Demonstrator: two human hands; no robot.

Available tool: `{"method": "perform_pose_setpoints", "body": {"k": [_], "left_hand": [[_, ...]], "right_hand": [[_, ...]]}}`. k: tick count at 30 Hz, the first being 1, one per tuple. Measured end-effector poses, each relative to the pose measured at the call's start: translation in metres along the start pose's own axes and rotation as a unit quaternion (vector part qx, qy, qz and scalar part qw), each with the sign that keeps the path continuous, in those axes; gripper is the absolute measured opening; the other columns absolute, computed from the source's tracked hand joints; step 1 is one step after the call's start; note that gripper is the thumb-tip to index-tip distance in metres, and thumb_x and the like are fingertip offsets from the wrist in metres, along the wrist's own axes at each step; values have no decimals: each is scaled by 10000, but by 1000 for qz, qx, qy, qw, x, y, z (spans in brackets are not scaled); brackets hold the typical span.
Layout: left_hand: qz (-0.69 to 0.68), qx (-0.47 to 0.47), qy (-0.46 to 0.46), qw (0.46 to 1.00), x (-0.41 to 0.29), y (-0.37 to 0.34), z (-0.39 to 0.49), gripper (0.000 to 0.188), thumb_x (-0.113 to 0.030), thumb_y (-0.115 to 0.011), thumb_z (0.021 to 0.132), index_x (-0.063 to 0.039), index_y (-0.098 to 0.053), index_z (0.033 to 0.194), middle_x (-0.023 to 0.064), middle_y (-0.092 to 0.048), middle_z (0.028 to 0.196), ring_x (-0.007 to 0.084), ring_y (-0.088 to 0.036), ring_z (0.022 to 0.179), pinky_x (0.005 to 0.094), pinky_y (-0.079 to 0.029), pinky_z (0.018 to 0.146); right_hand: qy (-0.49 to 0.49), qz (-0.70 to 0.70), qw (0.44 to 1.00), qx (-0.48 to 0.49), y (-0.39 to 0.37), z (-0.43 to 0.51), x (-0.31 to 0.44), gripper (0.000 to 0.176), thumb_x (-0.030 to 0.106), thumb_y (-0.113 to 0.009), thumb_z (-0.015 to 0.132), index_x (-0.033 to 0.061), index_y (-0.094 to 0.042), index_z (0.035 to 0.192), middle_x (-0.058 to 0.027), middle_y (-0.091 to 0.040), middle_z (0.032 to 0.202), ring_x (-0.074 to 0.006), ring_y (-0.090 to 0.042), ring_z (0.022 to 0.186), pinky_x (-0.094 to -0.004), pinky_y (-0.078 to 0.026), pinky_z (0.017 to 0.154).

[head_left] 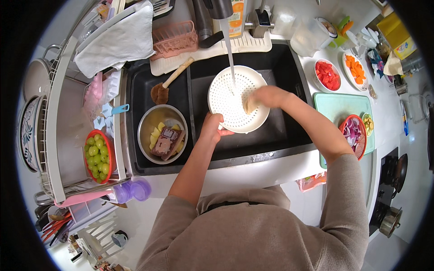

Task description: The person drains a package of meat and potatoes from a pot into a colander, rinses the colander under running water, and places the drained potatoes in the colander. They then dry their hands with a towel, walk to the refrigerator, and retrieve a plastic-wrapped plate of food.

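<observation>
Over the right basin of a black double sink [281,135], my left hand [213,129] grips a white colander [223,84] by its near left edge. Its perforated inside faces up. Water from the dark faucet [219,9] falls in a stream into the colander. My right hand [271,97] is blurred and presses a tan scrubber [250,104], perhaps a loofah or sponge, against the colander's inner right side. The part of the scrubber under my fingers is hidden.
In the left basin are a metal bowl [141,135] with potato pieces and packaged meat, and a wooden-handled brush [176,73]. Green grapes [98,154] fill a red basket on the left. To the right stand chopped tomatoes [327,76], carrots [355,69] and a green cutting board [334,105] bearing onions [352,131].
</observation>
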State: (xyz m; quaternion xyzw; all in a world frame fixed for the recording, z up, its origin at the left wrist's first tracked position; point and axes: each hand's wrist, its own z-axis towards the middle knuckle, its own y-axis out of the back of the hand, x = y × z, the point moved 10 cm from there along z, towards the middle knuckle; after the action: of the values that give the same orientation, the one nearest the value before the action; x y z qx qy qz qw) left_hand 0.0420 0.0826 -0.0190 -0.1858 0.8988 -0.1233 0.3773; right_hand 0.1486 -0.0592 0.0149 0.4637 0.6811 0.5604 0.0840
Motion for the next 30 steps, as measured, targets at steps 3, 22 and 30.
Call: {"method": "perform_pose_setpoints", "body": {"k": [3,22,30], "left_hand": [[-49,12,56,997,7,-4,1,632,-23,-442,671,37,-330,1290,212,-468,1259,403,-515,1117,592,-489,834],[-108,103,102,984,27,-23,7,523,-17,-477,755,13,-369,1265,183,-499,1231,350,-553,1087,517,-523,820],[49,70,24,996,-2,-49,14,478,21,-383,827,22,-352,1305,229,-483,1265,399,-555,1076,564,-512,803]], "right_hand": [[17,-5,994,-111,67,7,15,300,57,-549,758,18,-599,1050,-216,-620,936,-364,-603,881,-397,-477,815],[26,116,922,-368,183,47,23,308,49,-526,815,47,-586,1117,-197,-639,933,-313,-636,872,-376,-523,742],[-19,541,769,-340,161,-60,-16,343,77,-480,891,-25,-455,1218,-136,-550,1102,-228,-603,926,-340,-594,686]]}}
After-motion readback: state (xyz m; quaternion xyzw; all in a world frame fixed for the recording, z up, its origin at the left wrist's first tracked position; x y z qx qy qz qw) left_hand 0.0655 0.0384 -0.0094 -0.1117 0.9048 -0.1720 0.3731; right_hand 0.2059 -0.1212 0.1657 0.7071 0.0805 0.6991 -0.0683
